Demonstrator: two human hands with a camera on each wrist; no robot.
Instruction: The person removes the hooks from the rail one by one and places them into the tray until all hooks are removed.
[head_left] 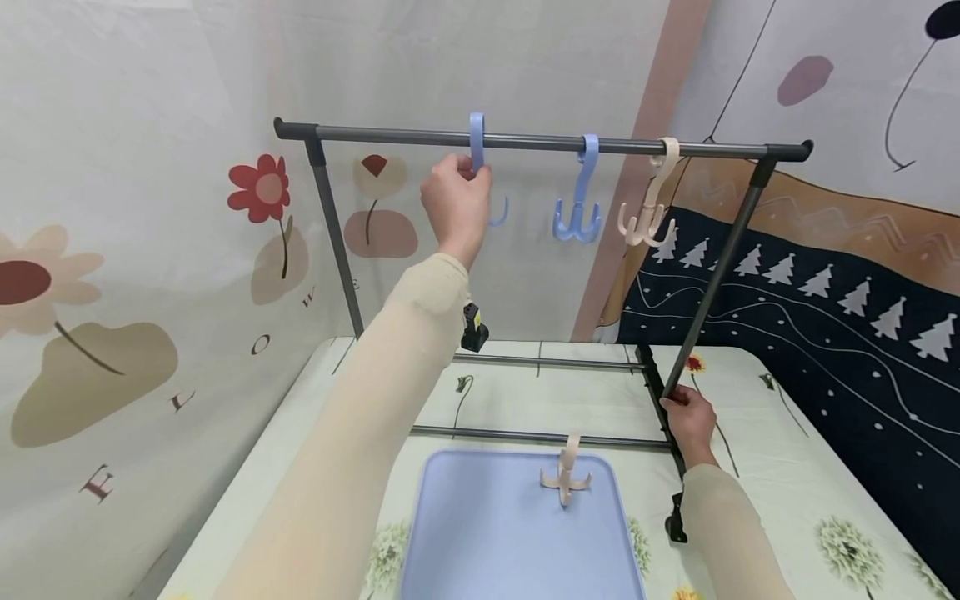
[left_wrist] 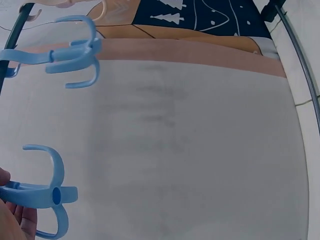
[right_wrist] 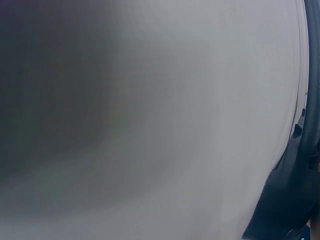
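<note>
Left sleeve (head_left: 352, 417) nearest, running up to the left hand (head_left: 459, 200), which pinched a blue hook (head_left: 477, 140) by the stem at the top bar (head_left: 390, 135). Hook's curved top stood higher over the bar than the second blue hook's (head_left: 579, 196), so it was probably not fully seated; contact unclear. Prongs (left_wrist: 57, 165) stuck out free past the grip. Right hand (head_left: 690, 421) held the right post (head_left: 720, 279) near its foot; firmness couldn't tell, right wrist view mostly a blurred pale surface (right_wrist: 175, 100). Second blue hook and a beige hook (head_left: 651, 200) hung farther right; a loose beige hook (head_left: 564, 479) lay at the blue tray's (head_left: 517, 542) far edge.

Risks, judged: release with the curve only part over the bar could have dropped the hook onto the table (head_left: 757, 467) or lower rail (head_left: 525, 435). Hard downward push might have rocked the thin-looking rack, worse if the right hand slackened. Sideways shove could have knocked the neighbouring hook; a prong snagging the sleeve could have lifted the hook off
</note>
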